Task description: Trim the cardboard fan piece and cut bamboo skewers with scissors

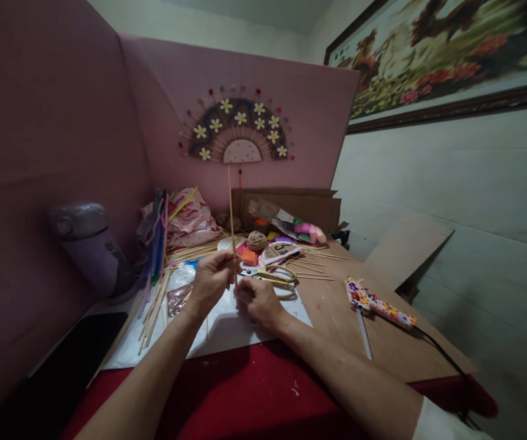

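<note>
My left hand [212, 280] is pinched round a thin wooden stick [231, 214] that stands upright over a white sheet [226, 327]. My right hand [256, 300] is closed near the stick's lower end, resting on the sheet; whether it grips the stick is hidden. Yellow-handled scissors [276, 278] lie just behind my right hand. A ball of twine [256, 241] sits further back. Loose sticks [156, 305] lie left of my left hand.
A flower-patterned glue gun [377, 304] with its cord lies at the right on a brown board [382, 342]. A purple bottle [90, 244] stands at the left. A decorated fan [236, 133] hangs on the pink partition. Cardboard and craft scraps crowd the back.
</note>
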Demonstrator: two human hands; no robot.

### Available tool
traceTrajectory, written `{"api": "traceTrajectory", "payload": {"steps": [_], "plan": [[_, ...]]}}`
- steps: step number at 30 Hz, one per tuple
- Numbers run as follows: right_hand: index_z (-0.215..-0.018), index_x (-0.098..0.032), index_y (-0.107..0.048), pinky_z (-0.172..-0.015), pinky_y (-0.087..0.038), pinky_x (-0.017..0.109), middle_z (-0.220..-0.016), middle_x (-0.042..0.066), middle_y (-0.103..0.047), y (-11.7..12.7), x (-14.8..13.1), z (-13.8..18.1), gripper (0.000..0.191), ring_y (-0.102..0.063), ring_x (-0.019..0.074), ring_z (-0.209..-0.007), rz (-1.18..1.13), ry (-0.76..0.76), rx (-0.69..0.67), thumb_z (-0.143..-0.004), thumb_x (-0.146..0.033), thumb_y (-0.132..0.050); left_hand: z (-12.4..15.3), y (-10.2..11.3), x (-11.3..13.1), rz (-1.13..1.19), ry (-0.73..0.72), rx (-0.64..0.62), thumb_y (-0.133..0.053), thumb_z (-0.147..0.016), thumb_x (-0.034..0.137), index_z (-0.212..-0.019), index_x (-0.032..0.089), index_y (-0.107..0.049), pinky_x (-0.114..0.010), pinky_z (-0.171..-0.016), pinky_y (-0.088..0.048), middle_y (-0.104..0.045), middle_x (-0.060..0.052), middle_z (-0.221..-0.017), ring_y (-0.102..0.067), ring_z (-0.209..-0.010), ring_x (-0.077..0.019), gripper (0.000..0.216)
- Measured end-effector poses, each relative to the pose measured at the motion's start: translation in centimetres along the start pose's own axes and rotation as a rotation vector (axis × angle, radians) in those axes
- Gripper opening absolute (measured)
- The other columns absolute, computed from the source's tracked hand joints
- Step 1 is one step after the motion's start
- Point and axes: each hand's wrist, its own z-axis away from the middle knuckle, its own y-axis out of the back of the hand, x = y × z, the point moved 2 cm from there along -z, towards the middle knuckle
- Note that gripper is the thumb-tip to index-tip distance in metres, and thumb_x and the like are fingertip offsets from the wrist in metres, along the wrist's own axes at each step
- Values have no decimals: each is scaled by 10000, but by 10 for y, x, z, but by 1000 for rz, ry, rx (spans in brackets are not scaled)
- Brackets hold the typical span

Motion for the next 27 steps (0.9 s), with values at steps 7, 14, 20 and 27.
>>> {"api": "traceTrajectory", "payload": {"steps": [7,14,20,27], "plan": [[-626,-178,-500,-482,-384,186,-491,-49,-532,-3,-3,-1,143,-496,85,-432,55,12,1,-756,-127,-527,5,2,-2,-150,-62,67,-587,-757,277,-688,158,-619,-174,-406,-370,-579,12,-572,-468,-442,-68,142],[-622,-173,-497,-422,-368,180,-462,-49,-515,-4,1,-2,135,-494,93,-397,-27,-96,-13,-748,-127,-517,2,-3,9,-50,-54,53,-580,-770,322,-722,152,-620,-189,-370,-338,-555,15,-547,-430,-402,-67,182],[-605,-170,-527,-537,-367,203,-516,-36,-536,-1,-1,-1,153,-494,99,-495,211,57,46,-741,-118,-573,0,-4,16,-26,-53,46,-574,-775,304,-645,150,-597,-188,-355,-309,-560,7,-538,-410,-386,-58,203],[-568,-169,-519,-580,-346,215,-596,-12,-568,-1,-2,1,197,-472,113,-567,374,131,57,-710,-67,-610,2,-5,16,-23,-69,39,-569,-777,279,-619,153,-590,-189,-359,-314,-558,12,-538,-423,-387,-55,203]]}}
